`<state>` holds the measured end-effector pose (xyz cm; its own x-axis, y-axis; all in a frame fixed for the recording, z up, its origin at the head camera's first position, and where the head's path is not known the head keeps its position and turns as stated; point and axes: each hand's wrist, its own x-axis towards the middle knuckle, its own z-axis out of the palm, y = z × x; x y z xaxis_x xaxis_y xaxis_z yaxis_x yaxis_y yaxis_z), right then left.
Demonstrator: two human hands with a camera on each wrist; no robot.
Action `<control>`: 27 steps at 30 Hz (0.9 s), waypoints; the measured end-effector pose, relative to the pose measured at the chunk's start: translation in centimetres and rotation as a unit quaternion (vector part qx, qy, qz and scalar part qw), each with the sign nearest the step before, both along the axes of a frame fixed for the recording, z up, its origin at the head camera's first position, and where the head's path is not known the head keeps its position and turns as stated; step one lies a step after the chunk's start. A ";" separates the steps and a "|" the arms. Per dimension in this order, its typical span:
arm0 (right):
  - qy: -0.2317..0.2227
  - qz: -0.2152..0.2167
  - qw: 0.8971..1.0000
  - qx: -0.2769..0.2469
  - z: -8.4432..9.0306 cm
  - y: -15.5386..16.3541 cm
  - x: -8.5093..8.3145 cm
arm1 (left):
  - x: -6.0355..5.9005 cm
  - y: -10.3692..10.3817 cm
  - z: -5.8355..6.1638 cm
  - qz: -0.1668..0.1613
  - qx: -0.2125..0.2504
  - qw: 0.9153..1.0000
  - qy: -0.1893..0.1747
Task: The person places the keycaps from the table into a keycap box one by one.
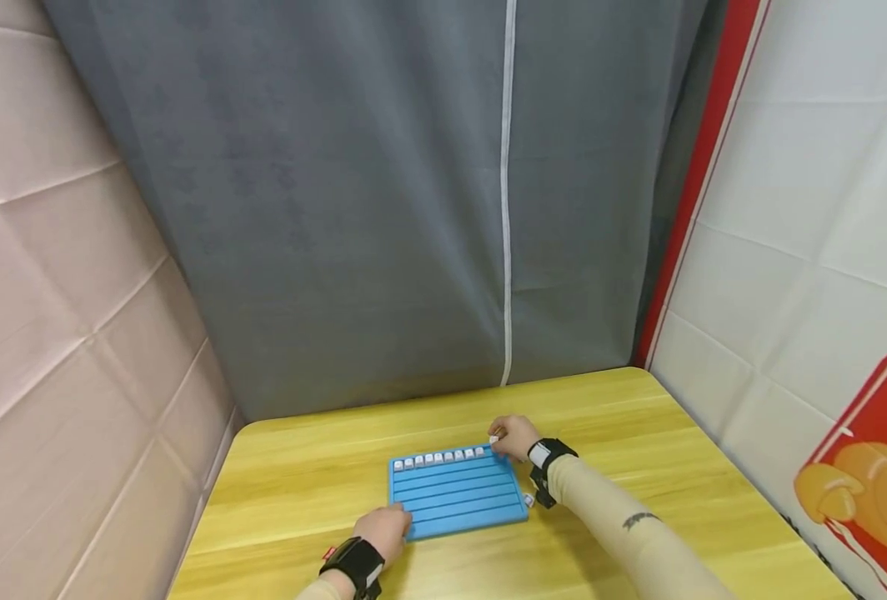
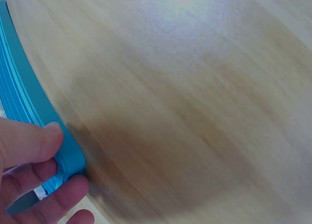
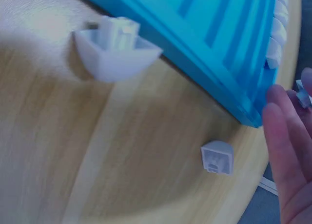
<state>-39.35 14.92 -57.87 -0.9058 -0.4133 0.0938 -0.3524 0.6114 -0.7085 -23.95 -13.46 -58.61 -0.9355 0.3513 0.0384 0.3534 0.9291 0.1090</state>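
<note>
A blue grooved board (image 1: 458, 493) lies on the yellow wooden table (image 1: 301, 475). A row of white keycaps (image 1: 438, 457) fills its far groove. My right hand (image 1: 500, 439) is at the board's far right corner and pinches a white keycap (image 1: 493, 439) at the end of that row. My left hand (image 1: 393, 525) grips the board's near left corner; the left wrist view shows the thumb (image 2: 34, 143) on top and the fingers (image 2: 53, 197) curled under the blue board (image 2: 22, 94). Two loose keycaps lie beside the blue board (image 3: 229, 43): an upturned keycap (image 3: 114, 48) and a smaller-looking keycap (image 3: 218, 158).
A grey curtain (image 1: 413, 192) hangs behind the table, padded pink wall (image 1: 61, 292) to the left, white and red panel (image 1: 811, 250) to the right. A loose keycap (image 1: 528, 500) sits by the board's right edge, under my right wrist.
</note>
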 end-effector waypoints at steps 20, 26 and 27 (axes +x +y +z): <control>0.047 -0.047 0.993 0.099 -1.0 -0.5 0.1 | -0.5 0.0 -0.5 -0.003 -0.002 1.000 0.014; 0.050 -0.048 0.991 0.118 -1.0 -0.6 0.3 | -0.3 0.1 -0.1 -0.006 -0.001 1.000 0.018; 0.051 -0.049 0.990 0.124 -1.0 -0.6 0.3 | -0.3 0.1 0.0 -0.006 -0.002 1.000 0.017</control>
